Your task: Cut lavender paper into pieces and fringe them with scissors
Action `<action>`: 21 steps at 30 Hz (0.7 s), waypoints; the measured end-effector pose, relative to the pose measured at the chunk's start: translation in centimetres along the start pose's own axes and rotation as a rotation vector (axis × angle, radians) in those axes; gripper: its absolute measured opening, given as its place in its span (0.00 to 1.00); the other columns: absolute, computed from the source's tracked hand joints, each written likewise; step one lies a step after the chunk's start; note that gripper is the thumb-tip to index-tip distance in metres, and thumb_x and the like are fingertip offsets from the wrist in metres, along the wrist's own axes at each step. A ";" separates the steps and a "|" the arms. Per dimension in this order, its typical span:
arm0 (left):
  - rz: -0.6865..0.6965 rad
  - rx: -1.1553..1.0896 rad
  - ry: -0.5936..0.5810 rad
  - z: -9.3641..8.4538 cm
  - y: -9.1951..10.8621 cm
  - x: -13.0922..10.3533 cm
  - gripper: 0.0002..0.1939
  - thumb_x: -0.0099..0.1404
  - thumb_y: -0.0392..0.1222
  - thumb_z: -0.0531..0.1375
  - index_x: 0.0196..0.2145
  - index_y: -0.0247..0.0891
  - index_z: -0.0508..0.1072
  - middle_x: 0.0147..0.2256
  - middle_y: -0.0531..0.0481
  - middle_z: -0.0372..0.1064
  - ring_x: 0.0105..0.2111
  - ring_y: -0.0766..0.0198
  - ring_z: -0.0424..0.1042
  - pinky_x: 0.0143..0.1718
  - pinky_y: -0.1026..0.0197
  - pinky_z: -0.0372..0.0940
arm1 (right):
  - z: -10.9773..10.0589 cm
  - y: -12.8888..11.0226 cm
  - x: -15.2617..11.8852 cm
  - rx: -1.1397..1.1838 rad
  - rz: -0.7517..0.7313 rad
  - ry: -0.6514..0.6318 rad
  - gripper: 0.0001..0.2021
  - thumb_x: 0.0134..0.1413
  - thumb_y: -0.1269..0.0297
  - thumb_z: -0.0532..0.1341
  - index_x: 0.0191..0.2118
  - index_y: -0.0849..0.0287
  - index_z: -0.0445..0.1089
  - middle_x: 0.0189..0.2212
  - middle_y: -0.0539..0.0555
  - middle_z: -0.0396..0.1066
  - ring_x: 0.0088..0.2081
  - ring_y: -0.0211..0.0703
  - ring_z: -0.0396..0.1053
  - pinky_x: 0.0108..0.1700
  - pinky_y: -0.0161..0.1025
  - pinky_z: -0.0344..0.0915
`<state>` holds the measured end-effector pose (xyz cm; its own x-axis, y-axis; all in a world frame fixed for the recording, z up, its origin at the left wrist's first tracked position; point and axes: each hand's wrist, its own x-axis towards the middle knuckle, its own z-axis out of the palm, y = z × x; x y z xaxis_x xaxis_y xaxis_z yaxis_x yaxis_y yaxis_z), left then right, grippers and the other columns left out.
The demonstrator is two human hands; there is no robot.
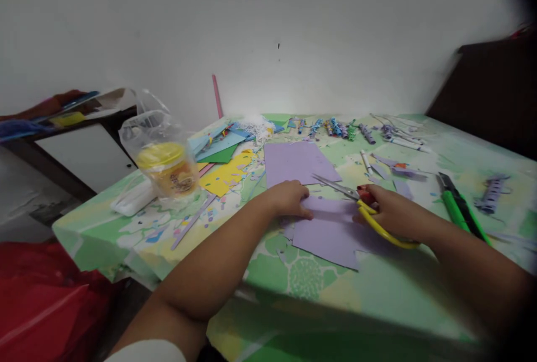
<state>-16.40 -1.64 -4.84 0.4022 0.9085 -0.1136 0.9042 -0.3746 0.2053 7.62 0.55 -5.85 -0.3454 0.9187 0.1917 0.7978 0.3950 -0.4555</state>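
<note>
My left hand (292, 200) is closed on the left end of a purple paper strip (329, 205). In my right hand (384, 211) are scissors with yellow handles (377, 226), their blades pointing left above the strip. The fingers of that hand also reach the strip's right end. Beneath the strip lies a larger purple sheet (325, 241) with a notched lower edge. Another purple sheet (297, 163) rests flat just beyond my hands.
Right of my right hand lie a green cutter (461, 208) and a fringed purple roll (493, 194). A white marker (366, 163) and several curled paper rolls (334, 126) are farther back. A bagged yellow-lidded tub (168, 169) stands left, near yellow paper (224, 177).
</note>
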 end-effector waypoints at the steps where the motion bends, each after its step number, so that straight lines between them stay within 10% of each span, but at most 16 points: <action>1: 0.000 -0.010 0.003 0.0 0.0 0.0 0.24 0.49 0.55 0.61 0.41 0.37 0.71 0.40 0.44 0.68 0.38 0.57 0.67 0.35 0.61 0.59 | 0.2 -0.1 0.0 -0.006 -0.016 -0.020 0.13 0.32 0.58 0.65 0.29 0.54 0.67 0.24 0.49 0.70 0.25 0.42 0.66 0.26 0.35 0.59; 12: 0.005 -0.110 0.025 -0.1 0.6 -0.4 0.24 0.51 0.48 0.61 0.45 0.36 0.71 0.41 0.44 0.69 0.38 0.57 0.68 0.37 0.61 0.60 | 1.4 0.3 0.4 0.001 -0.065 -0.053 0.08 0.39 0.59 0.59 0.29 0.54 0.63 0.23 0.50 0.67 0.25 0.42 0.64 0.26 0.36 0.56; 21: -0.166 -0.508 0.315 0.2 1.0 -0.4 0.48 0.50 0.55 0.61 0.62 0.38 0.42 0.45 0.41 0.64 0.34 0.62 0.66 0.35 0.61 0.61 | -0.1 1.0 0.6 0.201 -0.030 0.069 0.11 0.35 0.62 0.60 0.25 0.53 0.56 0.19 0.44 0.58 0.22 0.37 0.56 0.24 0.35 0.54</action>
<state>-15.59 -2.39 -4.81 0.1299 0.9872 0.0929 0.7384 -0.1588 0.6554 8.27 1.50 -6.11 -0.3275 0.9073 0.2638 0.6708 0.4199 -0.6113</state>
